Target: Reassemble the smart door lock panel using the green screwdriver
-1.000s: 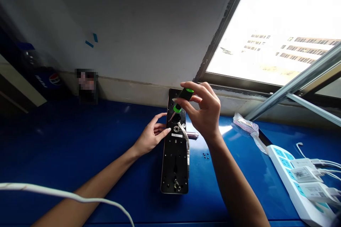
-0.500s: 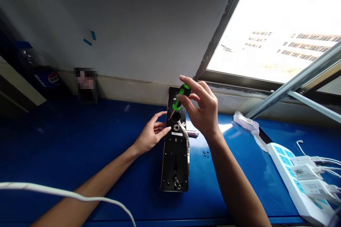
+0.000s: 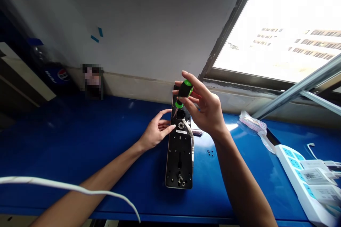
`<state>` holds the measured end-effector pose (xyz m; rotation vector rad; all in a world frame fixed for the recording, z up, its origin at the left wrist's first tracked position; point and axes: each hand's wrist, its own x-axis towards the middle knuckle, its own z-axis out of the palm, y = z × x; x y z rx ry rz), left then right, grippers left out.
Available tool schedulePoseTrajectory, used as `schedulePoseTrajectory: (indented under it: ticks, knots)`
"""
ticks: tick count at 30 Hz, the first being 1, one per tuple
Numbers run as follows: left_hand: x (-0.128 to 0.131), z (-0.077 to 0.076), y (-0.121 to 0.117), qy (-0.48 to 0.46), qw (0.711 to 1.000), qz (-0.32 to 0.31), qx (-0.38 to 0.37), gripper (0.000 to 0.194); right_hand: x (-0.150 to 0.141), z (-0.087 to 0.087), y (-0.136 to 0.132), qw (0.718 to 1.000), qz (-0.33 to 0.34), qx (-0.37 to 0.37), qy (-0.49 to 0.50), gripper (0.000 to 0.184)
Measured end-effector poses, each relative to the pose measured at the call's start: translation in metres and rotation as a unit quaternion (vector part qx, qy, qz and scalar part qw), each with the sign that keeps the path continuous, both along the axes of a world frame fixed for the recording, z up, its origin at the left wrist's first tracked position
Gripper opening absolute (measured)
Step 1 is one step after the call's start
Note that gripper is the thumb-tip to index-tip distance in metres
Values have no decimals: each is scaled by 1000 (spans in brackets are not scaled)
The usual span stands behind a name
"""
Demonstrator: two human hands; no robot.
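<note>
A long black lock panel lies lengthwise on the blue table, its hole-dotted face up. At its left edge my left hand steadies it, thumb on the face and fingers along the side. My right hand grips a green and black screwdriver from above. The screwdriver's shaft slants down to the panel's upper left side; whether the tip sits in a screw is too small to tell. From a dark square opening, a pale flat cable runs down the right edge. Several tiny screws lie to the right.
The blue table meets a wall behind. A white power strip with plugged-in chargers stands at right, near a plastic packet. A white cable crosses the lower left foreground. A Pepsi bottle stands at back left.
The view has shifted slightly, so everything sits a little further right. The screwdriver stands more upright, and my right fingers have changed their hold on its handle. My left hand stays on the panel.
</note>
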<state>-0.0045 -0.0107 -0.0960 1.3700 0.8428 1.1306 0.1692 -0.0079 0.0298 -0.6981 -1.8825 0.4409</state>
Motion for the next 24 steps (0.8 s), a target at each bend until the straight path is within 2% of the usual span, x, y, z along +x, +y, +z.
schedulePoseTrajectory:
  ticks: [2,5,7,12,14,20,24]
  knots:
    - [0,1,-1,-7,1000,-5,-3,67,0,-1,1,1000,-12,5,5,48]
    - [0,2,-2,-13,1000,-9,-9,68,3,-3,7,994,-96,53,30,41]
    - [1,4,-3,-5,1000,-2,-9,69,8,-3,11,993,-99,51,37,44]
    - [0,7,-2,6,1000,-19,-4,84,19,-2,13,994,92,-47,27,56]
    - [-1,8,-1,13,999,-31,5,88,18,-1,10,992,114,-57,22,53]
    - [-2,7,0,38,999,-6,4,89,7,0,4,999,39,3,-9,46]
    - [-1,8,-1,33,999,-7,3,91,10,-2,5,998,-43,43,0,46]
